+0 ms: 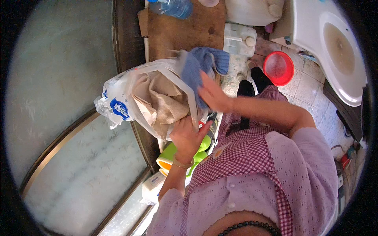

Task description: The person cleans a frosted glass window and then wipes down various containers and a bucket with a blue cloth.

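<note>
A white plastic bag (pixel 113 98) with blue print lies wide-mouthed on a brown tabletop. Folded beige cloth (pixel 168 97) with zigzag-cut edges fills its opening. My left hand (pixel 187 135), with a bangle at the wrist, is at the near rim of the bag, fingers curled over the edge and thumb apart. Beside the far right rim, my right hand (pixel 214 94) holds a blue cloth (pixel 190 73); hand and cloth are blurred. Ribbed blue fabric (pixel 221 60) hangs over the table's right edge. My right fingertips are partly hidden.
A large blue-tinted plastic bottle (pixel 174 7) lies on the brown table (pixel 186 32). On the tiled floor are a white jerrycan (pixel 240 38) and a red basin (pixel 278 68). A white washbasin (pixel 313 29) stands right. Green plastic items (pixel 168 155) sit below my left hand, near frosted panels (pixel 85 159).
</note>
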Demonstrator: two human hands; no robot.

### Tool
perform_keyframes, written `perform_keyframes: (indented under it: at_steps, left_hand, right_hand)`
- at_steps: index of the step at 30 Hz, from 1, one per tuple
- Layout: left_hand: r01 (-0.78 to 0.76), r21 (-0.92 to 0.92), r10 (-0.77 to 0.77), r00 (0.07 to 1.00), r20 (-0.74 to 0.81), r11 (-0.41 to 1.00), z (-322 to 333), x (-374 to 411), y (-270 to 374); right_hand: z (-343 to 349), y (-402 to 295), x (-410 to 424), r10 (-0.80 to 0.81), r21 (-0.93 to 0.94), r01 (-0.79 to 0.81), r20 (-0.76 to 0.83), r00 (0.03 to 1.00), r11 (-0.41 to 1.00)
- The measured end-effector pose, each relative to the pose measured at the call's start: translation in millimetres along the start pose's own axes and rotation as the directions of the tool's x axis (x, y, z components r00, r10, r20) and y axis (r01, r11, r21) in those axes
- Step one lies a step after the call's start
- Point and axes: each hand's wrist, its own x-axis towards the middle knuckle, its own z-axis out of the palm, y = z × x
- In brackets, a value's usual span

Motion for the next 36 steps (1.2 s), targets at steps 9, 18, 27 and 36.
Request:
perform_keyframes:
  at_steps: [9, 18, 27, 36]
  left_hand:
    - [0.013, -0.054, -0.015, 1.000, -0.025, 0.998, -6, 0, 3]
    - [-0.066, -0.063, 0.069, 0.997, 0.044, 0.996, -10, -5, -8]
    - [-0.259, -0.035, 0.260, 0.936, 0.236, 0.965, -26, -41, -70]
    - [0.134, 0.029, -0.132, 0.989, -0.061, 0.991, -24, 2, 7]
  right_hand:
    - [6, 37, -14, -0.312, -0.215, 0.306, 0.004, 0.950, 0.927]
    - [-38, -11, 124, -0.094, -0.271, 0.274, 0.532, 0.842, 0.923]
    - [1, 9, 1, -0.288, -0.046, 0.291, 0.052, 0.956, 0.956]
    - [-13, -23, 31, -0.381, -0.172, 0.391, 0.090, 0.920, 0.904]
